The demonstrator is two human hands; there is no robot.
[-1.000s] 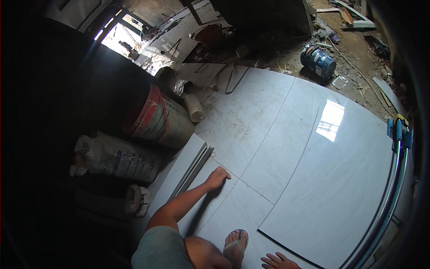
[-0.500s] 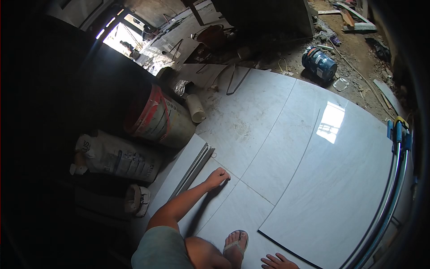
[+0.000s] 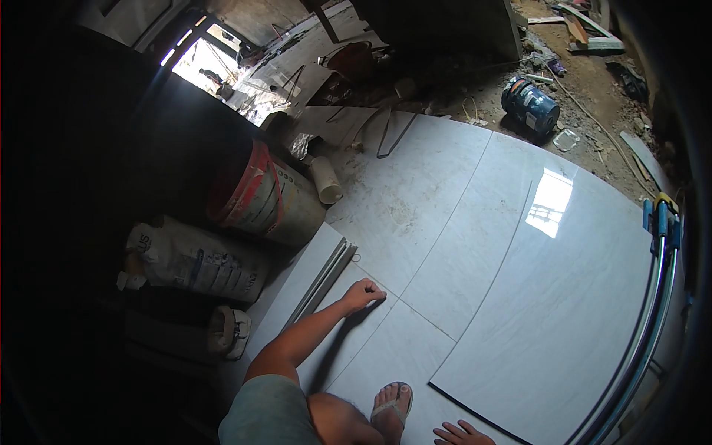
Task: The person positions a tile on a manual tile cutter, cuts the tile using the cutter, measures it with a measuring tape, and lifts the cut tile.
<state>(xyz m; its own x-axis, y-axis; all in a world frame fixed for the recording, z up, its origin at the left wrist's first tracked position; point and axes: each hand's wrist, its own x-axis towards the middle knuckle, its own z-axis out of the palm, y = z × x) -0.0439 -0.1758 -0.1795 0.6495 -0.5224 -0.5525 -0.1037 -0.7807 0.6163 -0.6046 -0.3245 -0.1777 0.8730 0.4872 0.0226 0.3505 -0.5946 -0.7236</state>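
My left hand [image 3: 362, 296] is closed in a pinch just over the floor tiles [image 3: 412, 245], beside the joint where several tiles meet. Anything between its thumb and fingers is too small to make out. At the bottom edge my right hand [image 3: 463, 433] lies with fingers spread, partly cut off by the frame, close to the dark front edge of a large glossy tile [image 3: 556, 297]. That tile rests on top of the laid floor. To the left of my left hand is a stack of tiles [image 3: 308, 278], seen along its edges.
A tile cutter with metal rails [image 3: 656, 297] stands along the right. On the left are a red-rimmed bucket [image 3: 285, 196], a white pipe piece [image 3: 325, 180] and a cement bag [image 3: 196, 259]. A blue bucket [image 3: 530, 106] lies on rubble at the back. My sandalled foot [image 3: 391, 406] is on the floor.
My left hand has shifted very slightly to the right, with its fingers still pinched. My right hand stays in place; the view has moved only a little.
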